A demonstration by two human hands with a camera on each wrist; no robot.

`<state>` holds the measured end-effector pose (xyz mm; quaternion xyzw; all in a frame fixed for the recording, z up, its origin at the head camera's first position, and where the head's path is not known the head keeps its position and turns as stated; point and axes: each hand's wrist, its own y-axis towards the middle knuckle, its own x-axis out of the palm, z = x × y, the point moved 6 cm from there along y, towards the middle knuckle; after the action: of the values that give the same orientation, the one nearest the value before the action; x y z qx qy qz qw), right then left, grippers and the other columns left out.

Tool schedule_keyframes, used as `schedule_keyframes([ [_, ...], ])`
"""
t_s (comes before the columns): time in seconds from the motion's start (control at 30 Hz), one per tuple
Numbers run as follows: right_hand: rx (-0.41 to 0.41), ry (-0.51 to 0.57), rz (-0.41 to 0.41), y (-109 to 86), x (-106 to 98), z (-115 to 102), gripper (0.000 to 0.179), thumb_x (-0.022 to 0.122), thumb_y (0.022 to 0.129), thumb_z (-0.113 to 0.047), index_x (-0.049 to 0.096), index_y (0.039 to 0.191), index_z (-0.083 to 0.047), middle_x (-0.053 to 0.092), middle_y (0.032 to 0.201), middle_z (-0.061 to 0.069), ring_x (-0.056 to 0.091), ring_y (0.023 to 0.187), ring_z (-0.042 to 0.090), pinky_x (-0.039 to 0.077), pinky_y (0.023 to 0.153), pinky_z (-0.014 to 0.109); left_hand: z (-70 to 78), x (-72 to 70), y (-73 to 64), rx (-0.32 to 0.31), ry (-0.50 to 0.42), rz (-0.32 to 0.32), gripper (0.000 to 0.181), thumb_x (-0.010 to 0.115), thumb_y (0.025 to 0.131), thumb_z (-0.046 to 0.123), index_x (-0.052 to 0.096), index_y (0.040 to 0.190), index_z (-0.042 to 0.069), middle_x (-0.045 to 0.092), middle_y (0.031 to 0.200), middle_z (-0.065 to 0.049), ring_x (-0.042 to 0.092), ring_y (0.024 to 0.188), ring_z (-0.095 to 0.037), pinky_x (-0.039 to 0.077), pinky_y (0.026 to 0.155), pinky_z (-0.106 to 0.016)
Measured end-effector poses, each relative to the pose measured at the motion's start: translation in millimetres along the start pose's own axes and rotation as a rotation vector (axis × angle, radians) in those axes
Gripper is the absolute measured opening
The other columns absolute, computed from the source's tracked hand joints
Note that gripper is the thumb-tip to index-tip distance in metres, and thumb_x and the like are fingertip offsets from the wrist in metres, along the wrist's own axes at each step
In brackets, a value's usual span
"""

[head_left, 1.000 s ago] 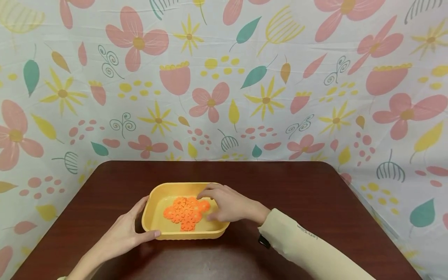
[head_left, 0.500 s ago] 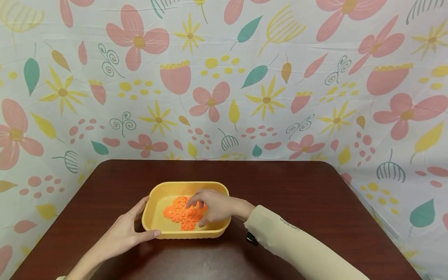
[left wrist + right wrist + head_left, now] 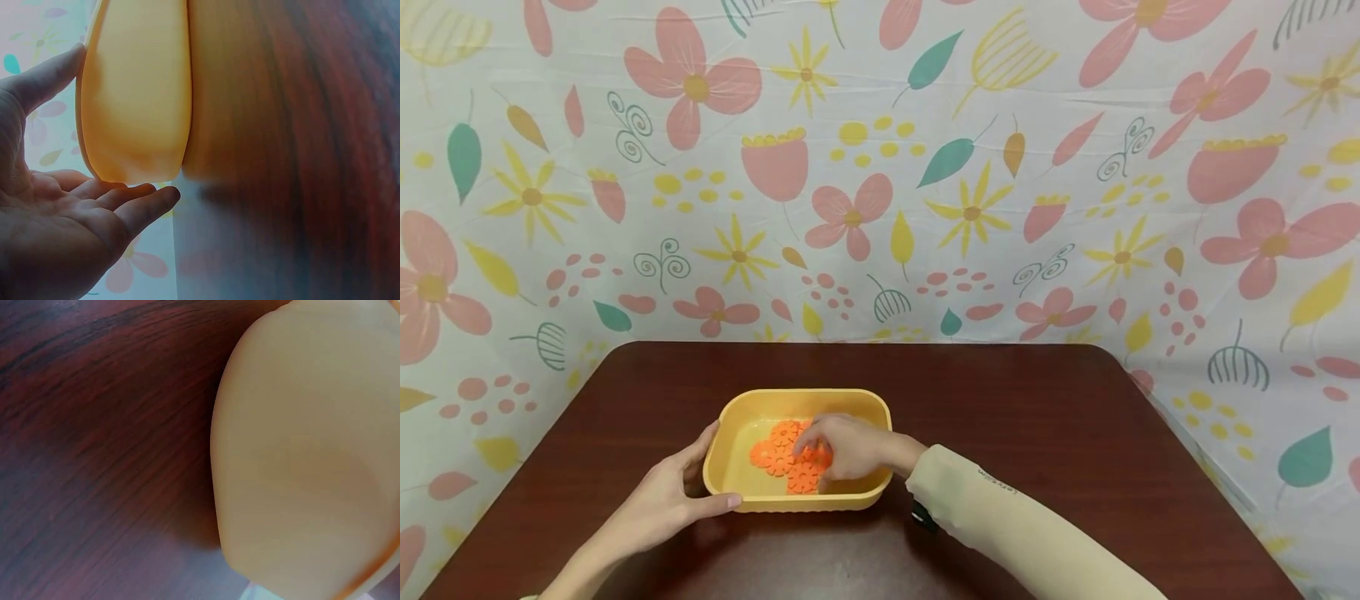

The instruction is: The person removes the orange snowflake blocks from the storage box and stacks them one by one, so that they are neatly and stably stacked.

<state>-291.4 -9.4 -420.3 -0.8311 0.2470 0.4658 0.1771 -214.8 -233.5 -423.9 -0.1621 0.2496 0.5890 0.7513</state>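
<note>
A yellow plastic basin sits on the table, with several orange flower-shaped plastic pieces lying in a pile on its floor. My left hand grips the basin's left end, thumb on the near rim and fingers along the end wall. In the left wrist view the thumb and fingers of the left hand lie against the basin. My right hand reaches down into the basin over the right part of the pile. Its fingers are bent and parted from the thumb, with orange pieces showing between; its palm side is hidden.
The dark red-brown wooden table reaches out around the basin. Behind it hangs a white cloth printed with flowers and leaves. The basin's outer wall fills much of the right wrist view, where the right hand is out of sight.
My right hand has moved left and down, from the basin's right side onto the orange pieces, covering some of them. The left hand and the basin have stayed put.
</note>
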Motion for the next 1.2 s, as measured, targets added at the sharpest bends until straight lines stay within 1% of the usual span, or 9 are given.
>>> schedule_keyframes([
  [0.13, -0.007, -0.009, 0.006, 0.8, 1.4, -0.6, 0.046, 0.096, 0.075, -0.006, 0.080, 0.116, -0.017, 0.067, 0.103, -0.006, 0.058, 0.092, 0.009, 0.045, 0.082, 0.019, 1.1, 0.7, 0.1, -0.003, -0.014, 0.001, 0.111, 0.091, 0.085, 0.033, 0.023, 0.166, -0.002, 0.036, 0.162, -0.029, 0.055, 0.135, -0.044, 0.057, 0.087, -0.029],
  [0.23, -0.001, -0.001, 0.007, 1.7, 2.4, -0.8, 0.046, 0.096, 0.075, -0.005, 0.080, 0.116, -0.017, 0.067, 0.103, -0.006, 0.057, 0.093, 0.010, 0.045, 0.084, 0.019, 1.1, 1.2, -0.4, -0.001, -0.028, -0.002, 0.111, 0.091, 0.085, 0.031, 0.023, 0.165, -0.003, 0.036, 0.162, -0.030, 0.057, 0.133, -0.043, 0.057, 0.085, -0.027],
  [0.4, 0.016, 0.020, 0.002, 3.6, 5.9, 0.2, 0.045, 0.096, 0.075, -0.003, 0.081, 0.114, -0.017, 0.065, 0.103, -0.007, 0.057, 0.093, 0.009, 0.044, 0.085, 0.020, -0.6, 1.6, -1.1, -0.008, -0.053, -0.008, 0.111, 0.091, 0.085, 0.029, 0.022, 0.166, -0.003, 0.036, 0.162, -0.030, 0.057, 0.132, -0.043, 0.058, 0.084, -0.026],
  [0.57, 0.040, 0.025, 0.008, 3.9, 7.7, 2.3, 0.043, 0.096, 0.075, -0.003, 0.082, 0.112, -0.019, 0.063, 0.102, -0.008, 0.056, 0.093, 0.007, 0.045, 0.085, 0.020, -0.4, 1.7, 0.0, -0.014, -0.055, -0.013, 0.111, 0.091, 0.086, 0.029, 0.021, 0.166, -0.003, 0.036, 0.162, -0.030, 0.056, 0.134, -0.043, 0.057, 0.084, -0.025],
  [0.73, 0.059, 0.042, 0.011, 5.0, 8.5, 4.5, 0.040, 0.096, 0.074, -0.003, 0.081, 0.108, -0.020, 0.062, 0.101, -0.009, 0.055, 0.092, 0.006, 0.045, 0.085, 0.020, -1.1, 1.9, 0.4, -0.015, -0.064, -0.019, 0.111, 0.090, 0.086, 0.028, 0.020, 0.166, -0.004, 0.033, 0.163, -0.030, 0.053, 0.136, -0.045, 0.058, 0.086, -0.028],
  [0.97, 0.045, 0.073, 0.016, 6.1, 7.3, 5.4, 0.037, 0.096, 0.073, -0.001, 0.079, 0.103, -0.016, 0.063, 0.093, -0.008, 0.056, 0.088, 0.009, 0.045, 0.080, 0.019, -0.9, 1.3, 0.2, -0.020, -0.046, -0.009, 0.110, 0.090, 0.086, 0.030, 0.022, 0.166, -0.003, 0.032, 0.164, -0.028, 0.052, 0.137, -0.044, 0.057, 0.089, -0.030],
  [1.2, 0.053, 0.095, 0.029, 5.3, 2.2, 5.7, 0.038, 0.096, 0.073, -0.001, 0.076, 0.101, -0.016, 0.065, 0.090, -0.011, 0.057, 0.085, 0.007, 0.047, 0.078, 0.018, -1.2, 1.6, 0.4, -0.018, -0.073, -0.008, 0.111, 0.091, 0.085, 0.028, 0.021, 0.165, -0.004, 0.031, 0.165, -0.029, 0.053, 0.136, -0.044, 0.056, 0.087, -0.026],
])
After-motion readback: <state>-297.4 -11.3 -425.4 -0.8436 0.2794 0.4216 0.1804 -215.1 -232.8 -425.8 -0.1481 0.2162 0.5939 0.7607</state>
